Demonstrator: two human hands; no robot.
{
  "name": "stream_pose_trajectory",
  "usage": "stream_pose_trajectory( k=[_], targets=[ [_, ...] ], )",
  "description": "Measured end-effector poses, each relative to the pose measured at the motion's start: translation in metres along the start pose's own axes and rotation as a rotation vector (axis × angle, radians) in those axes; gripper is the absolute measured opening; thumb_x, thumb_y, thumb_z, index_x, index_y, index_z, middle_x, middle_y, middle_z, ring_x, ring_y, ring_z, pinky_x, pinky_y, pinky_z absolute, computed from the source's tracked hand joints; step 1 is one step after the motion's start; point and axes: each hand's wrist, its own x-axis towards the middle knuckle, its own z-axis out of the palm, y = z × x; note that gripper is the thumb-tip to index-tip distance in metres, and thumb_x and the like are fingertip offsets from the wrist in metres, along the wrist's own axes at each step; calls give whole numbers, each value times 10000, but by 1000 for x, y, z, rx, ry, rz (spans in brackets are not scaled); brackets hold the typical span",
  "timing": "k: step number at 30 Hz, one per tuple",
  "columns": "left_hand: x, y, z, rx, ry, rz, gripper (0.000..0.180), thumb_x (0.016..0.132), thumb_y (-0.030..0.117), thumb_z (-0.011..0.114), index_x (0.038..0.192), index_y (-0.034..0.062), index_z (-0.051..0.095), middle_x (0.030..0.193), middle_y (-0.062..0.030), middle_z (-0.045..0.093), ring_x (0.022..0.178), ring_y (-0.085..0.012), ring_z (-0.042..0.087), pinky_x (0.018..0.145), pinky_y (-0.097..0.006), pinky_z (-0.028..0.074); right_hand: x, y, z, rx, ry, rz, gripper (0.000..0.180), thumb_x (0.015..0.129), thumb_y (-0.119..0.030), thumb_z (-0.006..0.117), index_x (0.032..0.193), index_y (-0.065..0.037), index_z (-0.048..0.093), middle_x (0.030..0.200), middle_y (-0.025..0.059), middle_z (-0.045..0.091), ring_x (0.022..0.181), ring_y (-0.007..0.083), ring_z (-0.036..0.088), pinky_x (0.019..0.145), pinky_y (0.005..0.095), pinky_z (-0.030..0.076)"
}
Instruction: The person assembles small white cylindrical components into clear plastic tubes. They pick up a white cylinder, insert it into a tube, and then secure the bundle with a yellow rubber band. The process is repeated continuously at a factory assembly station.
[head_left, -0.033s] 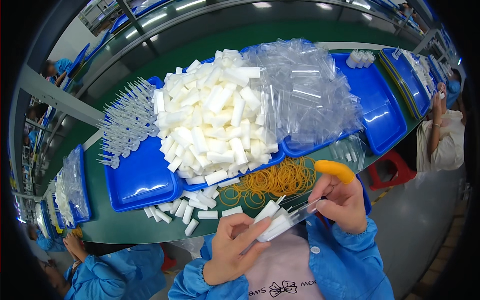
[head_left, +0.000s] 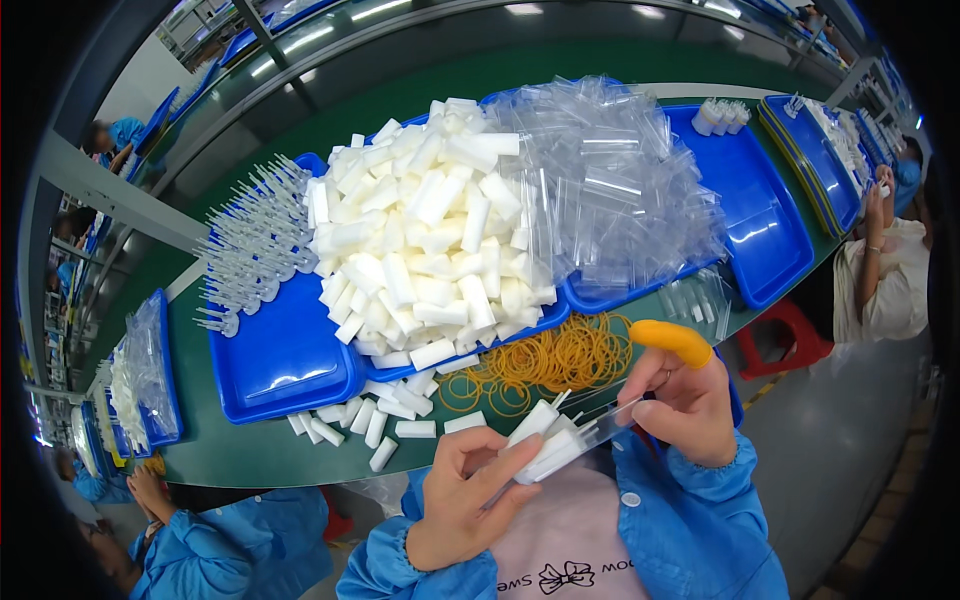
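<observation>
Several white foam pieces with thin pale stems (head_left: 556,446) sit bunched in my left hand (head_left: 462,498), whose fingers are closed round them. From the stem end, a clear plastic sleeve (head_left: 606,427) stretches up to my right hand (head_left: 684,408), which pinches its far end between thumb and a finger. An orange finger cot (head_left: 672,342) covers one raised finger of that hand. The sleeve overlaps the stems; how far it reaches along the foam I cannot tell. Just beyond my hands lies a heap of yellow-brown rubber bands (head_left: 545,362).
Blue trays hold a tall pile of white foam pieces (head_left: 430,240) and a heap of clear sleeves (head_left: 620,190). Stemmed clear parts (head_left: 262,245) stand on the left tray (head_left: 285,370). Loose foam (head_left: 415,429) lies at the table's near edge. A red stool (head_left: 785,338) and co-workers flank me.
</observation>
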Motion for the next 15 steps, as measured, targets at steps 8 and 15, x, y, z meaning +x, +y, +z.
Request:
stream_pose_trajectory(
  k=[8,15],
  targets=[
    [1,10,-2,31,24,-12,439,720,63,742,1139,27,613,1044,-125,445,855,-187,535,706,-280,491,0,-10,-1,8,-54,-21,587,749,101,610,1297,27,413,875,90,596,790,138,607,746,272,494],
    [-1,7,-3,31,-12,-8,400,732,58,730,1116,24,623,1061,-129,431,872,-196,534,722,-291,497,-5,-11,8,-226,-19,-182,538,744,82,625,1256,23,468,845,73,614,788,131,604,744,271,492]
  ],
)
